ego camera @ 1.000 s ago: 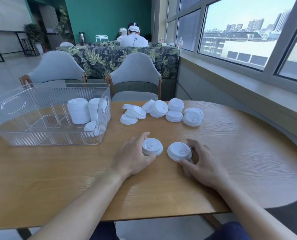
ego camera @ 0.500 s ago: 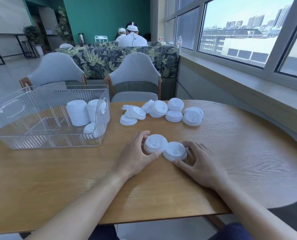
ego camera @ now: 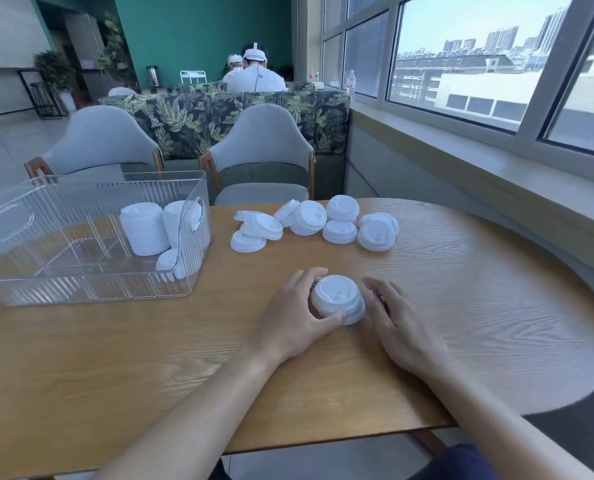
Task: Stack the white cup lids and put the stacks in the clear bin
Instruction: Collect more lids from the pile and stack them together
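Your left hand and your right hand are both bare: there are no gloves and no rings that can be seen. Your two forearms are also bare along all the length that the head view shows, down to the lower edge of the picture, so no sleeve comes into sight. No watch or band sits on either wrist. At the bottom edge, under the table, you wear dark blue trousers; the cloth looks plain, without a pattern. The fingernails are short, as far as the view allows to judge.
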The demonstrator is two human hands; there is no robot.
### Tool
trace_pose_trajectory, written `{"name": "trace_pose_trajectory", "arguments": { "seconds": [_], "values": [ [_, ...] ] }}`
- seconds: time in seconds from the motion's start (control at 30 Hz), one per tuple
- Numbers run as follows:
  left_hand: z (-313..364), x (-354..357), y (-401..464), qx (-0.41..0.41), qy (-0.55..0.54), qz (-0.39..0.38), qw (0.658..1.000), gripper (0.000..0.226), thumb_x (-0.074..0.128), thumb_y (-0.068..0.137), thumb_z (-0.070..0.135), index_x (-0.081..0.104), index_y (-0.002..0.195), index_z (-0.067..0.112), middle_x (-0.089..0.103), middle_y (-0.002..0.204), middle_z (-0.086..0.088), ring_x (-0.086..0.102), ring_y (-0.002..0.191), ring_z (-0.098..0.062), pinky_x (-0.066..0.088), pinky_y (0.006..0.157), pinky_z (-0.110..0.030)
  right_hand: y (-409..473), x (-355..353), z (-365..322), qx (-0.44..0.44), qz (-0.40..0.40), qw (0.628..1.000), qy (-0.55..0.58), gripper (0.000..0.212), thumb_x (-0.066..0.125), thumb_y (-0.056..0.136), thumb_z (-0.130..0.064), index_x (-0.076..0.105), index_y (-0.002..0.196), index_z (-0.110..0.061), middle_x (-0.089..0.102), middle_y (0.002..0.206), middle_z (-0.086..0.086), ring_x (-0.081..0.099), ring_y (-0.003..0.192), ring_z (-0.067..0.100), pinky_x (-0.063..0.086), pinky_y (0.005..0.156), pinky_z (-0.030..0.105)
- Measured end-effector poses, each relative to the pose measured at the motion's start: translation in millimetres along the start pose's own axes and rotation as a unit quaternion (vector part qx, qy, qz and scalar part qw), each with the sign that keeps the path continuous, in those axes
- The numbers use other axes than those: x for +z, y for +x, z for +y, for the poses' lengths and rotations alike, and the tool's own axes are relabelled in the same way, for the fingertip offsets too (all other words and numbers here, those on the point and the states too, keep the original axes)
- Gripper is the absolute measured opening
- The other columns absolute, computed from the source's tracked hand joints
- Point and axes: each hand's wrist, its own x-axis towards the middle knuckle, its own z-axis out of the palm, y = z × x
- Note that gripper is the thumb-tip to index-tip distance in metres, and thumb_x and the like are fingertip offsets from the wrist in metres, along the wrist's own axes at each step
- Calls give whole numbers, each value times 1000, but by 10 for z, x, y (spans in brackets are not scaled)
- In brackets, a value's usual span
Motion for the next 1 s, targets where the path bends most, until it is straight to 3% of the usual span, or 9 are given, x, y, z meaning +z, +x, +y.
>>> {"name": "trace_pose_trajectory", "arguments": {
  "seconds": [0.23, 0.4, 0.77, 1.0],
  "values": [
    [14, 6, 12, 10, 18, -24, 1000, 71, 77, 75, 64, 54, 135, 34, 53, 125, 22, 54, 117, 1, 48, 102, -30, -9, 21, 24, -32, 0, 999, -31, 41, 34, 102, -52, 54, 133, -35, 58, 130, -22, 46, 126, 0, 40, 106, 32],
    [28, 7, 18, 12, 40, -38, 998, 69, 77, 76, 68, 59, 132, 33, 53, 126, 22, 53, 116, 0, 47, 100, -28, 2, 33, 46, -35, 0, 998, -47, 32, 42, 102, -45, 53, 132, -39, 58, 128, -24, 44, 125, 0, 42, 104, 33],
    [88, -37, 1, 1, 90, -25, 996, 64, 76, 71, 71, 62, 122, 34, 59, 115, 25, 48, 116, 0, 45, 99, -29, -10, 33, 7, -43, 8, 997, -63, 41, 44, 101, -47, 59, 135, -31, 59, 128, -22, 45, 126, 1, 41, 104, 28],
    [99, -49, 12, -5, 105, -35, 994, 66, 78, 71, 71, 61, 123, 33, 47, 106, 32, 45, 118, 0, 40, 102, -27, 14, 32, 17, -30, 8, 998, -52, 40, 47, 100, -50, 65, 132, -31, 59, 123, -25, 45, 124, -3, 41, 103, 27]
  ]
}}
